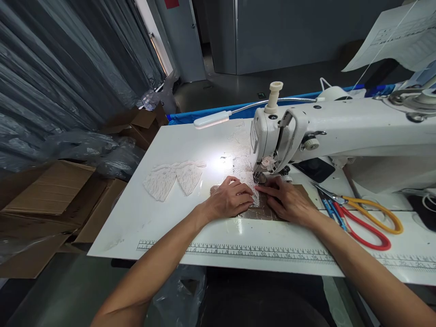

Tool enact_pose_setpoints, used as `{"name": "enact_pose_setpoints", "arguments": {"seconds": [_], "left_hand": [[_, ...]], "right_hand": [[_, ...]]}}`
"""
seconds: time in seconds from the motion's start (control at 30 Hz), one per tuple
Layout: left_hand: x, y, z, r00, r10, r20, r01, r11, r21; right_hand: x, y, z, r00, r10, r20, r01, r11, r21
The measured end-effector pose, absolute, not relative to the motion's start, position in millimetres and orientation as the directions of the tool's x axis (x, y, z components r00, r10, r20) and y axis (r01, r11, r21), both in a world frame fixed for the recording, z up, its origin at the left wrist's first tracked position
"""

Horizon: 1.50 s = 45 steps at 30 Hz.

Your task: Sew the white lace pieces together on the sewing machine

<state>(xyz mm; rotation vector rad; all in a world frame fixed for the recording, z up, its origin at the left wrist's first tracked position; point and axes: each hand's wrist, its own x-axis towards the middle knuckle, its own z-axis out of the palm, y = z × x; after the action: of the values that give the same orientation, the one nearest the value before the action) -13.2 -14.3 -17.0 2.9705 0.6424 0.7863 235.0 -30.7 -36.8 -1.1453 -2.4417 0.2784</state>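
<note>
A strip of white lace (256, 198) lies under the needle area of a white sewing machine (262, 136). Its far part runs back across the table behind the machine head. My left hand (231, 197) rests on the lace from the left, fingers slightly bent and a little apart, tips pressing down. From the right, my right hand (289, 200) reaches in with its index finger stretched to the lace beside the presser foot (259, 178), the thumb apart. Beneath both hands is a brown, shiny plate or sheet (265, 213). What lies under my palms is hidden.
Two joined lace pieces (173, 177) lie left on the white table (119, 227). Scissors with red and orange handles (368, 213) and blue snips (330, 209) sit at right. A lamp (211, 120) hangs above. Cardboard boxes (51, 186) stand beyond the left edge.
</note>
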Motion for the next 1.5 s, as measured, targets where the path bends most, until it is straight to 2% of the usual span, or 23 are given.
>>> {"name": "enact_pose_setpoints", "arguments": {"seconds": [0.2, 0.4, 0.53, 1.07, 1.3, 1.5], "left_hand": [[-12.3, -15.0, -14.5, 0.814, 0.337, 0.473, 0.381, -0.925, 0.003], [-12.0, -21.0, -5.5, 0.895, 0.278, 0.348, 0.336, -0.934, -0.117], [-7.0, -25.1, 0.8, 0.912, 0.295, 0.285, 0.344, -0.928, -0.140], [-11.0, -20.2, -5.0, 0.858, 0.400, 0.323, 0.408, -0.912, 0.045], [-10.9, -18.1, -5.2, 0.847, 0.426, 0.317, 0.430, -0.901, 0.060], [-8.6, -18.3, -5.8, 0.829, 0.453, 0.328, 0.471, -0.882, 0.030]], "right_hand": [[232.1, -33.2, -33.0, -0.563, 0.776, 0.285, 0.698, 0.631, -0.338], [230.3, -34.5, -33.6, -0.558, 0.774, 0.299, 0.724, 0.630, -0.281], [231.0, -37.0, -33.3, -0.592, 0.730, 0.341, 0.681, 0.680, -0.271], [225.0, -39.2, -32.8, -0.576, 0.761, 0.299, 0.725, 0.644, -0.242], [219.9, -36.8, -29.9, -0.530, 0.796, 0.294, 0.806, 0.580, -0.117], [220.2, -38.2, -27.0, -0.546, 0.793, 0.271, 0.782, 0.598, -0.173]]}}
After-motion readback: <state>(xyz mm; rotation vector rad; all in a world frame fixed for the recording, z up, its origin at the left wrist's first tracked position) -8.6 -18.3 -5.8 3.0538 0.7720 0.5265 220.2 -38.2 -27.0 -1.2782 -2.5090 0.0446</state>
